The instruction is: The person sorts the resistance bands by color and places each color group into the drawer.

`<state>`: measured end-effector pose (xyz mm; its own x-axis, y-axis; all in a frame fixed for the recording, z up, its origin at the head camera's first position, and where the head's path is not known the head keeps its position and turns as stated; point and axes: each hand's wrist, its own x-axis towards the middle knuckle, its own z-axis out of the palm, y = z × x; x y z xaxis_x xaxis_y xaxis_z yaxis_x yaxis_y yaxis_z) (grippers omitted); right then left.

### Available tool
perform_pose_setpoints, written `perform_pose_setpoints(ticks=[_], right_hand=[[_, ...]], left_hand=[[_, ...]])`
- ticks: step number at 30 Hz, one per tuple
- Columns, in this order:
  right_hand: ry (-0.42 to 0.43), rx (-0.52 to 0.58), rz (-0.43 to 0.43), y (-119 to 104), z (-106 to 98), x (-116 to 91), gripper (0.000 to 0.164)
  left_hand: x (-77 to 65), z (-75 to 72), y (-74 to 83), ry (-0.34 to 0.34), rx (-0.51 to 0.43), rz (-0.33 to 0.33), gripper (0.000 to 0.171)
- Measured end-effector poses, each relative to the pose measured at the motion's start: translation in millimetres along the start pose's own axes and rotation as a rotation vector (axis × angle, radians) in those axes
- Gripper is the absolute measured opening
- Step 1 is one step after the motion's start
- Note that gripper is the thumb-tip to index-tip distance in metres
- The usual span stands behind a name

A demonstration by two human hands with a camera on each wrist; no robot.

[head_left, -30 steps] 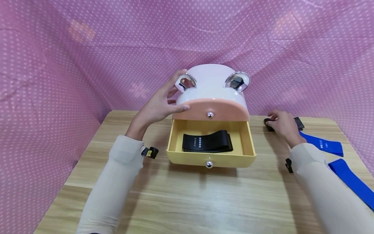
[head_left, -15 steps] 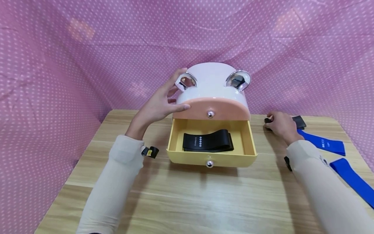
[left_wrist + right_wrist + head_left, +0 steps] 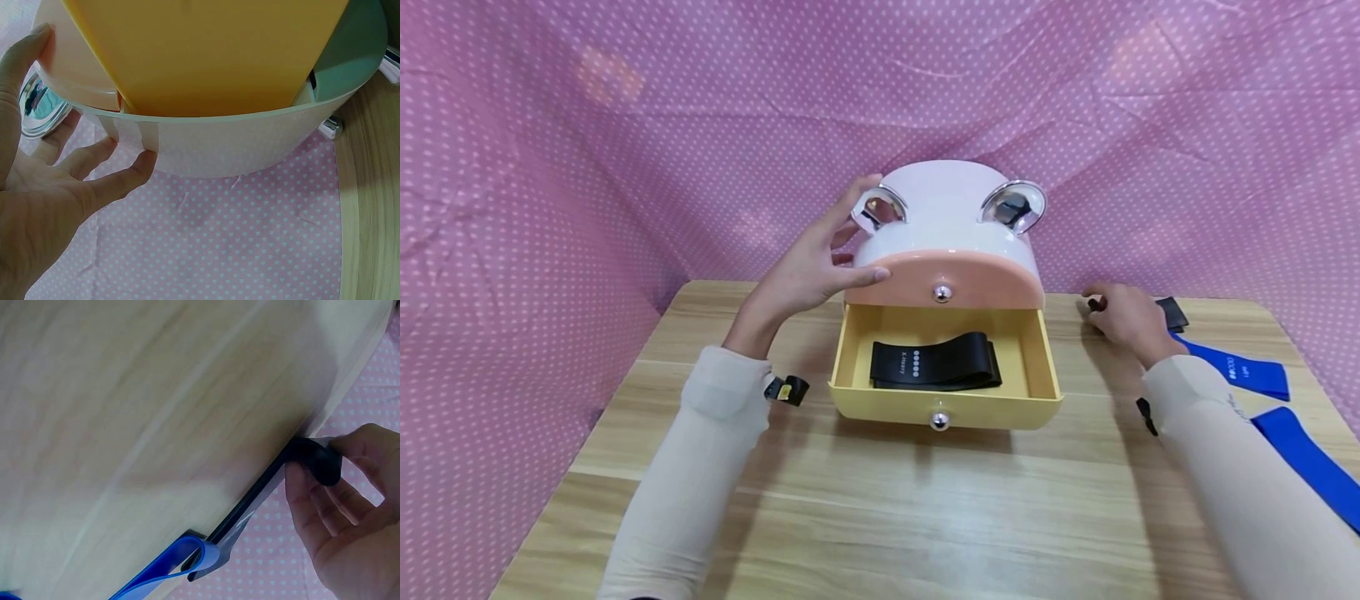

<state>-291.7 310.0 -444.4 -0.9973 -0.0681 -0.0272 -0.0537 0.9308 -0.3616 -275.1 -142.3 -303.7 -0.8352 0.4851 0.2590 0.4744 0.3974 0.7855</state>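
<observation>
A white drawer box (image 3: 951,192) with shiny ears stands at the back middle of the table. My left hand (image 3: 805,267) grips its left side, thumb on the peach upper drawer (image 3: 985,279) and fingertips (image 3: 145,164) against the white wall. The yellow lower drawer (image 3: 887,408) is pulled out, and a folded black resistance band (image 3: 925,364) marked X-Heavy lies in it. At the back right, my right hand (image 3: 1126,317) pinches the looped end of another black resistance band (image 3: 322,462) between thumb and fingers. That band lies along the table's back edge.
Two blue resistance bands lie at the right: one marked Light (image 3: 1255,375), its loop (image 3: 181,559) close to the black band, and another (image 3: 1307,462) nearer the front, beside my right sleeve. Pink dotted cloth (image 3: 700,150) hangs behind the wooden table (image 3: 925,508).
My right fingers have drawn in on the black band's end, with its loop less visible now. The right hand has shifted slightly. My left hand keeps its place on the box.
</observation>
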Motion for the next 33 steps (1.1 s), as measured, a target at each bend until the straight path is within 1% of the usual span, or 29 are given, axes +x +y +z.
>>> perform_pose_setpoints(ticks=[4,9,14,17,24,28,33], right_hand=[[0.019,0.014,-0.014,3,-2,-3,0.036],[0.040,0.069,-0.027,7,-10,-9,0.036],[0.104,0.119,-0.053,8,-24,-16,0.036],[0.161,0.130,-0.067,6,-33,-19,0.035],[0.276,0.159,-0.093,-6,-54,-25,0.036],[0.303,0.183,-0.082,-16,-65,-32,0.036],[0.317,0.196,-0.067,-32,-76,-42,0.037]], left_hand=[[0.2,0.9,0.6,-0.003,0.002,-0.002,0.104],[-0.6,2.2,1.1,-0.005,0.007,-0.007,0.105],[-0.1,2.3,2.4,-0.003,0.004,0.000,0.104],[0.0,1.8,2.3,-0.001,0.006,0.002,0.104],[-1.0,0.3,0.6,-0.001,0.000,-0.001,0.104],[-1.3,0.0,0.3,0.000,0.002,-0.006,0.104],[-0.6,0.3,0.6,0.001,0.006,-0.010,0.104]])
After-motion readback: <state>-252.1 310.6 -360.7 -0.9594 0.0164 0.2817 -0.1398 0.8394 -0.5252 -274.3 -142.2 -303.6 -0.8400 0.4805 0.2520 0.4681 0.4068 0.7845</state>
